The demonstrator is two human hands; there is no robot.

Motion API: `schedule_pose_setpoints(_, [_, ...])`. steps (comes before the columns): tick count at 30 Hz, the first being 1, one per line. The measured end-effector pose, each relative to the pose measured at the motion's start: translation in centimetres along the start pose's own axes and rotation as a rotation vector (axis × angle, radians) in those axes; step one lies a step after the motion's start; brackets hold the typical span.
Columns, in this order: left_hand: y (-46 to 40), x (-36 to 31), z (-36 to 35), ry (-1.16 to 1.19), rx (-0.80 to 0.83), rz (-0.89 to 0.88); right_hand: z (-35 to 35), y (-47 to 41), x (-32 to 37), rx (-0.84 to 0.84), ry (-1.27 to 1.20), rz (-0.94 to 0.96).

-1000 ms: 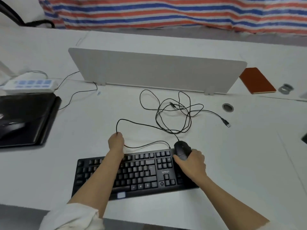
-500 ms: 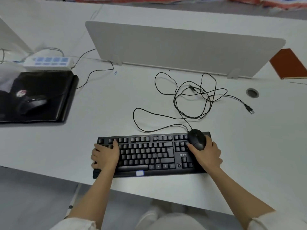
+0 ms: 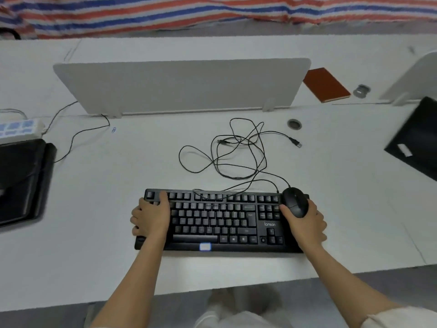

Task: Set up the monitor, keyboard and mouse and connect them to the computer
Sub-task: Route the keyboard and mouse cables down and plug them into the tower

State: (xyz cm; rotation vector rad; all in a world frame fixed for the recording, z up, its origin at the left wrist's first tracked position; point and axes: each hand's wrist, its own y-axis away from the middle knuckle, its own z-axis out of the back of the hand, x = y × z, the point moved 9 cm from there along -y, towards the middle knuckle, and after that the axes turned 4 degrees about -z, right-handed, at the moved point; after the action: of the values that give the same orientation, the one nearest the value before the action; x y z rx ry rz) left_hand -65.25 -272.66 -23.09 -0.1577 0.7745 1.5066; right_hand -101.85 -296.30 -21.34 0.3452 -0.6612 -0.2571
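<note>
A low grey divider panel [image 3: 182,85] stands on the white desk [image 3: 94,209]; right of the panel lies a flat rust-orange notebook [image 3: 326,85].

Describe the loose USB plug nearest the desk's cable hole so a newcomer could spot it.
Start at the grey divider panel, then drop to the round cable hole below its right end. The USB plug lies just below, alone at the tangle's right edge.

Even, soft overhead light, faint shadows on the white surface [image 3: 99,209]; overall slightly soft, edges smeared, wide-angle bending toward the corners
</note>
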Motion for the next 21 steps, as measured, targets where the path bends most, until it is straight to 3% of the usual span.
schedule_pose_setpoints(11, [16.7,-13.0,-12.2,-0.154,0.231,-0.373,15.2,-0.2,-19.7,-0.264,-0.254,-0.298])
schedule_pose_setpoints(21, [38.0,-15.4,-24.5,-0.287,0.353,-0.588,27.1,0.3,-40.8,-0.392,-0.364,-0.545])
